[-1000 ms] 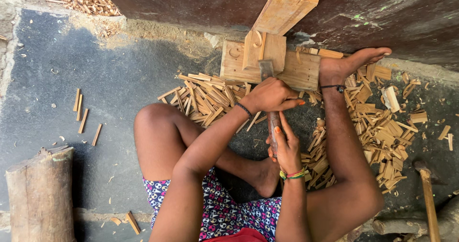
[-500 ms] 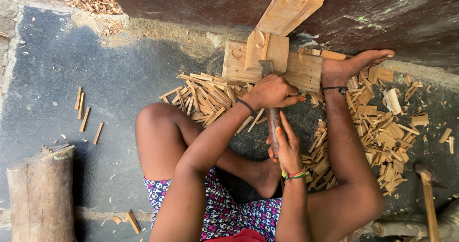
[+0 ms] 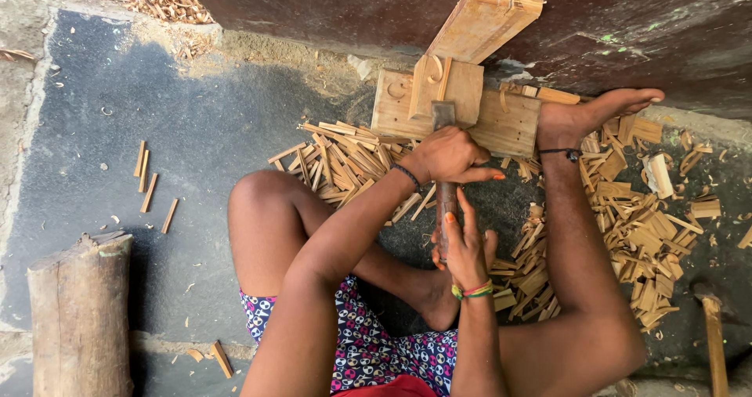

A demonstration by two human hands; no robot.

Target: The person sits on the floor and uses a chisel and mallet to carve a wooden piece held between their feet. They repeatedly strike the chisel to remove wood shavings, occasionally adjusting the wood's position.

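Both hands grip a long metal blade [image 3: 446, 185] just below the wooden block [image 3: 509, 123]: left hand [image 3: 448, 155] fingers curled around it, right hand [image 3: 464, 248] clasping its lower handle

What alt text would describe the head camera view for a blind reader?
A seated person's left hand and right hand grip a metal blade set against a wooden block braced by one foot, with cut wooden strips scattered on the floor.

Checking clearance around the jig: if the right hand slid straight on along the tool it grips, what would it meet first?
Probably the left hand, clamped round the same tool just ahead of the right hand; beyond lies the wooden block jig.
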